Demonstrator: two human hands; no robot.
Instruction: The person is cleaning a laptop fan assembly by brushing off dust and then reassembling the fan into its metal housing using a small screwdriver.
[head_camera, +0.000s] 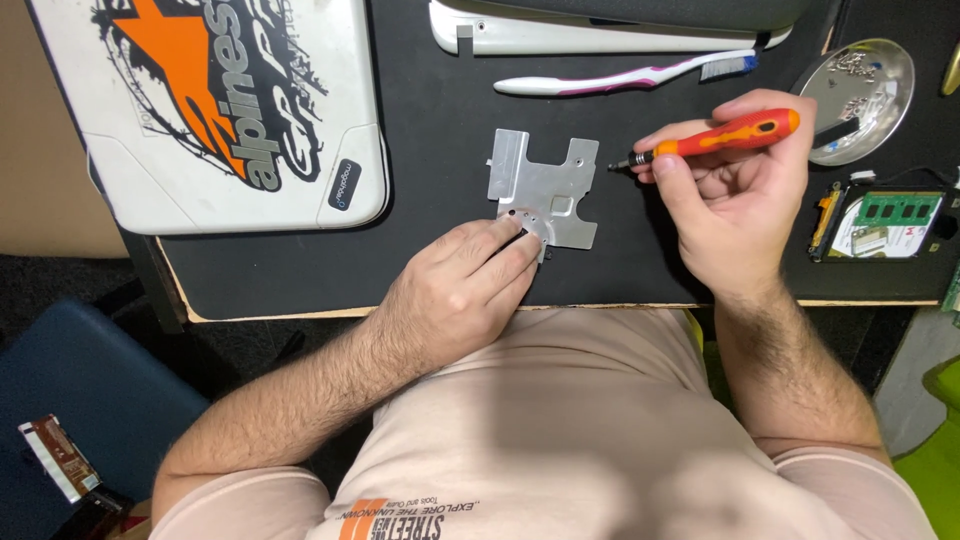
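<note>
A person seated at a workbench presses the left hand (462, 290) palm-down on the near edge of a notched metal plate (545, 185), fingertips bunched over a small round perforated part (527, 222) at the plate's lower corner; whether the fingers pinch that part or merely pin it is hard to tell. The forearm runs back toward the body at a slant.

The right hand (730, 200) is raised just right of the plate, wrist bent, fingers curled firmly around an orange-and-red screwdriver (715, 137). The tool lies nearly level, its dark tip pointing left toward the plate's upper right corner (close to it, not touching).

Both hands work over a black mat (420, 150) that covers the bench top. Beyond the screwdriver grip lies a white-and-pink toothbrush (620, 78), bristles to the right, and past that the edge of a pale casing (560, 35). To the right of the grip sits a round metal dish (880, 110) holding small screws, with a hard drive carrying a green memory module (885, 225) below it. Far left of the left hand rests a white laptop lid (130, 170) with an orange-and-black sticker. A blue seat or bag (90, 390) shows beside the bench, lower left.
</note>
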